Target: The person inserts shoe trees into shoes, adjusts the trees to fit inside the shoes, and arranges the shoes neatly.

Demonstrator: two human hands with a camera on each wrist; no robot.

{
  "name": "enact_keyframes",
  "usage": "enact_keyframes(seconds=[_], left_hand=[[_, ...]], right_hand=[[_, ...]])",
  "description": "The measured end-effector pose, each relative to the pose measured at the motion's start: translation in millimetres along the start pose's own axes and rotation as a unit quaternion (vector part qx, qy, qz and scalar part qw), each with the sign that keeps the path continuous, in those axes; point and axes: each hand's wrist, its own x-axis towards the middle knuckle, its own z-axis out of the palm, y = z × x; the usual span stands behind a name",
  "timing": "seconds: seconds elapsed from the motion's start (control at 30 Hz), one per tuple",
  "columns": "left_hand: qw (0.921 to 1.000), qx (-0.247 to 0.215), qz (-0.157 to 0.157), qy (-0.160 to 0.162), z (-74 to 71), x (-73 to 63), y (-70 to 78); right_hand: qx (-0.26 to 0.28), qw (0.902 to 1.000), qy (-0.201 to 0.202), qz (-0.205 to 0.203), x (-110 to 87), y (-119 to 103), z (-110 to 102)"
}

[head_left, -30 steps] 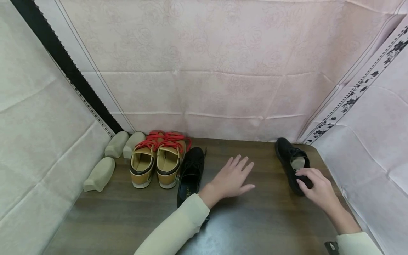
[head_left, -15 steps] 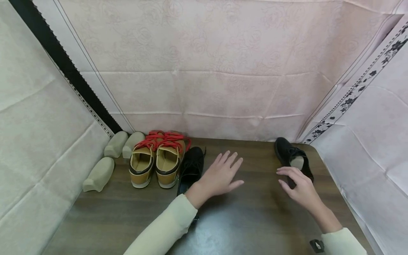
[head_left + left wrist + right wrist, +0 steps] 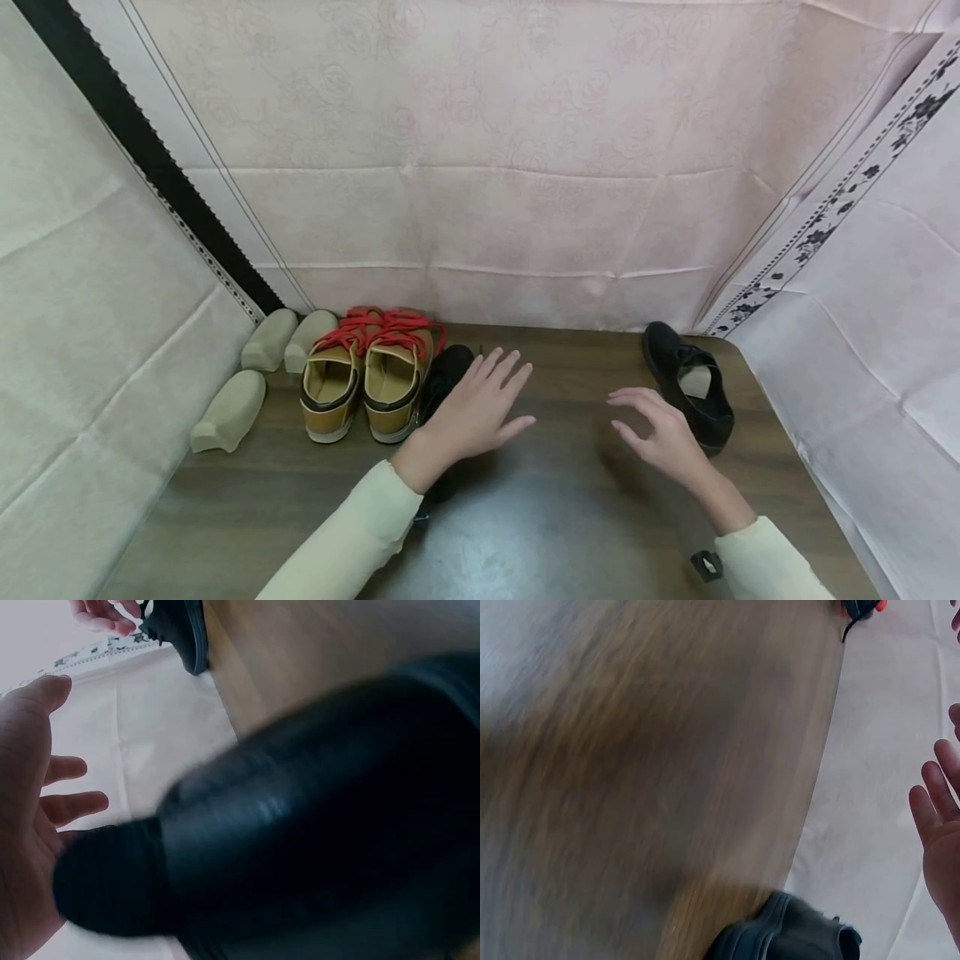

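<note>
My left hand [image 3: 472,408], fingers spread and straight, hovers over the left black lace-up shoe [image 3: 444,379] and covers much of it. That shoe's dark upper [image 3: 300,825] looms large and blurred in the left wrist view, beside the palm. To the right, my right hand [image 3: 663,433] hangs loosely bent and holds nothing, just left of the other black shoe [image 3: 705,412]. Inside that shoe's opening shows a pale, rounded insert [image 3: 695,381]. The right wrist view catches the right fingers [image 3: 936,784] and part of this shoe [image 3: 795,934] below.
Tan shoes [image 3: 393,375] with red laces stand against the left black shoe. Further left lie several pale shoe inserts [image 3: 232,408]. A wooden tabletop [image 3: 570,508] bears everything, with a pale patterned cloth [image 3: 480,167] hanging behind and at both sides.
My right hand has come off the heel of the right black shoe and moved left. My left hand has drifted left, from beside the left black shoe to over it.
</note>
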Motion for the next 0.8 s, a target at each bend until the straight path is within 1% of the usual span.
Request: enact_keyframes(seconds=[0.13, 0.37, 0.57, 0.8], left_hand=[[1.0, -0.001, -0.006, 0.005, -0.8, -10.6, -9.5], [0.9997, -0.001, -0.019, 0.019, -2.4, -28.0, -21.6], [0.999, -0.007, -0.029, 0.035, -4.6, -38.4, -31.2], [0.9984, 0.007, -0.038, 0.04, -8.6, -50.7, -43.0]], right_hand=[[0.012, 0.9999, -0.009, 0.004, 4.9, -7, 7], [0.018, 0.9994, -0.024, 0.016, 13.2, -20, 20], [0.017, 0.9992, -0.035, 0.003, 20.2, -29, 37], [0.044, 0.9969, -0.064, 0.009, 31.2, -44, 52]])
